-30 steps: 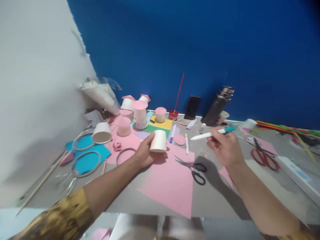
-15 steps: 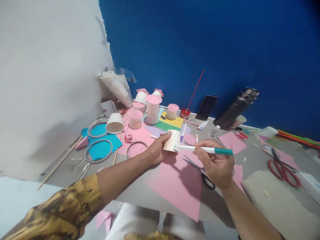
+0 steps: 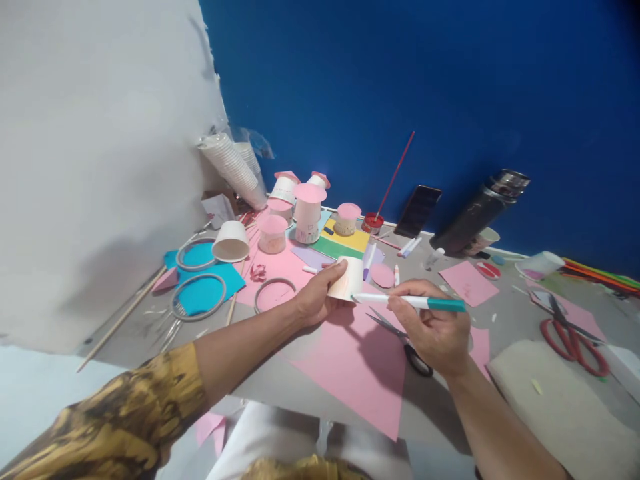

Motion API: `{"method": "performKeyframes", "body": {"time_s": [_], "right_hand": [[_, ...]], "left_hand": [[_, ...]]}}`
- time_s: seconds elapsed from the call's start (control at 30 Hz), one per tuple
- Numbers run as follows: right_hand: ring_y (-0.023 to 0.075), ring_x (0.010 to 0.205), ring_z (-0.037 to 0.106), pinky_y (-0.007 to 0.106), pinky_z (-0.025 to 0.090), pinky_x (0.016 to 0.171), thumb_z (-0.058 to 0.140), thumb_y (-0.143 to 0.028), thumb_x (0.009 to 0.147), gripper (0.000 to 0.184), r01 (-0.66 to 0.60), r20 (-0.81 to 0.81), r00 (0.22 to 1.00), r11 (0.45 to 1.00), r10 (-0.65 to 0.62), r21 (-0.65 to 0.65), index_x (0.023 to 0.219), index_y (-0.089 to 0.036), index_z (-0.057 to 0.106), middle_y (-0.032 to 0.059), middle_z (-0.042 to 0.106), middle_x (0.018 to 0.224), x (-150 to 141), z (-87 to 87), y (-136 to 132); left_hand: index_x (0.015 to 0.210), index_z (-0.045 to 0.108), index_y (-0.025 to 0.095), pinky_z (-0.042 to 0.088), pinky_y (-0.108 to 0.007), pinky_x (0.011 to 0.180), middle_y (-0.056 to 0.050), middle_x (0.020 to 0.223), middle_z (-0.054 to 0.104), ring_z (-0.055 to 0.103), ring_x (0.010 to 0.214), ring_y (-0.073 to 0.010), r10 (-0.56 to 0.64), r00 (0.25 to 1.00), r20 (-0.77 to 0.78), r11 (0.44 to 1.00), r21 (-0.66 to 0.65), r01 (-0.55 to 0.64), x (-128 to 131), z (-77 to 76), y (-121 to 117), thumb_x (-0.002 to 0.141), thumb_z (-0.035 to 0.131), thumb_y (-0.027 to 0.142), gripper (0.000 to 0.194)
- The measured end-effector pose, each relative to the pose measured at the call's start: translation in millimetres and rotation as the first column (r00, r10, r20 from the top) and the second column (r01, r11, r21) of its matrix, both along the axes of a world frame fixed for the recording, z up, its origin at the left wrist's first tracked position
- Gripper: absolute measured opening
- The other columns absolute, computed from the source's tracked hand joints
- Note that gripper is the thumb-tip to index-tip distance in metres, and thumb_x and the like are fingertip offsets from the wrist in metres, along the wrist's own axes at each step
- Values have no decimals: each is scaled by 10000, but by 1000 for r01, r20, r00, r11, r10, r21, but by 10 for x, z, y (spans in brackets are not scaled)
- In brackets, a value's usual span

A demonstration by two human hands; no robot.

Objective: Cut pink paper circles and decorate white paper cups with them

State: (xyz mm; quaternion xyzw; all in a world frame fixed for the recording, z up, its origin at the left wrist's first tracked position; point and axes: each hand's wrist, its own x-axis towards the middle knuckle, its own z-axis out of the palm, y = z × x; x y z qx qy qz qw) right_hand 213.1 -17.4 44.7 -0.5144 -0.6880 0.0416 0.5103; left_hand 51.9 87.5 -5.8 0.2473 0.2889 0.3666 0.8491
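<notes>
My left hand (image 3: 320, 293) is closed around a white paper cup (image 3: 353, 277), held above the table with the thumb on its side. A white felt-tip marker (image 3: 407, 301) with a teal end is pinched in my right hand (image 3: 433, 330). Its tip meets the cup's lower right side, near the edge. Below the hands lies a large pink paper sheet (image 3: 360, 387). Black-handled scissors (image 3: 413, 353) rest beside that sheet, partly behind my right hand.
Several cups with pink paper tops (image 3: 309, 213) stand at the back. Stacked paper cups (image 3: 233, 163) lean against the wall. Grey rings (image 3: 200, 298) lie on blue paper at left. A black flask (image 3: 475, 213), a phone (image 3: 417, 212) and red-handled scissors (image 3: 573, 343) are at right.
The marker tip has shifted slightly along the cup's lower side, now touching near its right edge. Both hands keep their holds. The whole view has moved slightly.
</notes>
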Motion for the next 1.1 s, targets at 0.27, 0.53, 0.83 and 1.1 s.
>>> {"method": "performKeyframes", "body": {"time_s": [0.27,0.53,0.83,1.1], "right_hand": [[112,459,538,224,437,449,657,-227,897,108,18,-88,996,999,-22,-50,794,-209,681,-16,663,630,43,-28,-3],[98,478,531,204,423,454,660,-203,894,102,26,-102,994,999,-28,-23,794,-204,682,-28,651,635,62,-55,0],[85,489,517,195,404,451,656,-156,890,109,-39,-60,998,999,38,-17,797,-211,671,-38,656,668,91,-36,-19],[88,513,521,205,422,476,670,-140,886,86,-84,-23,996,996,84,8,850,-218,679,-32,665,710,139,-66,-46]], "left_hand": [[1004,648,125,580,-332,571,-74,791,674,650,659,-201,-26,1000,-5,1000,10,26,-15,2,3,986,562,335,227],[1105,657,72,601,-381,597,-139,873,706,691,718,-247,-52,998,22,999,-12,53,-24,-2,8,1001,513,348,329],[1087,670,53,613,-437,649,-206,909,736,716,754,-290,-122,991,46,992,28,121,-27,-19,6,1023,432,368,401],[1030,684,52,601,-438,616,-202,877,733,712,722,-300,-161,985,59,986,50,158,-35,11,-2,1021,403,388,438]]}}
